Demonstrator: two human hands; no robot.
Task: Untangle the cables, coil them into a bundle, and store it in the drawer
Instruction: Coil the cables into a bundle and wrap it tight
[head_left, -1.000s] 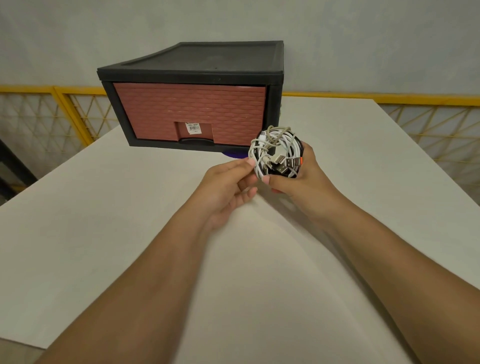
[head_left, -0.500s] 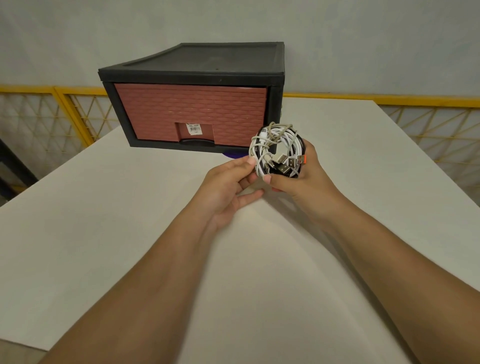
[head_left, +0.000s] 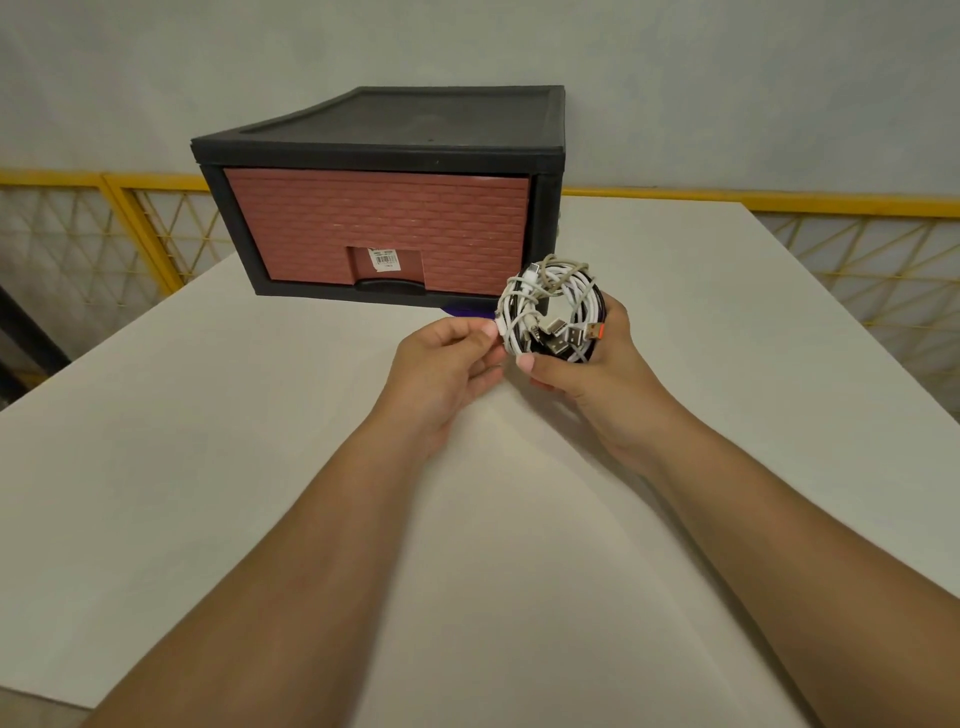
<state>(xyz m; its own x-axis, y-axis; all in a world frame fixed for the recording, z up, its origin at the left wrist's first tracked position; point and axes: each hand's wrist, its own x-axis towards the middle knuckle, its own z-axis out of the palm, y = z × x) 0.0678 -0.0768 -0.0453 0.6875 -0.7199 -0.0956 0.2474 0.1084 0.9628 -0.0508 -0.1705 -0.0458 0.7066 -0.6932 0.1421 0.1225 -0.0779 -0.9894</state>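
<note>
A coiled bundle of white and black cables (head_left: 556, 306) with several USB plugs sticking out hangs above the white table (head_left: 208, 467). My right hand (head_left: 587, 374) grips the bundle from below and from its right side. My left hand (head_left: 447, 364) pinches a white strand at the bundle's left edge with thumb and fingertips. Behind them stands a black drawer unit (head_left: 384, 135) whose reddish brick-pattern drawer front (head_left: 374, 218) is closed, with a price label above its black handle.
A small purple thing (head_left: 467, 310) peeks out under the unit's front right corner. Yellow mesh railings (head_left: 857, 249) run along the table's far sides, in front of a grey wall. The table edge drops off at the left.
The bundle and both hands have stayed almost in place. My left fingers have shifted slightly along the bundle's left edge and now pinch a white strand.
</note>
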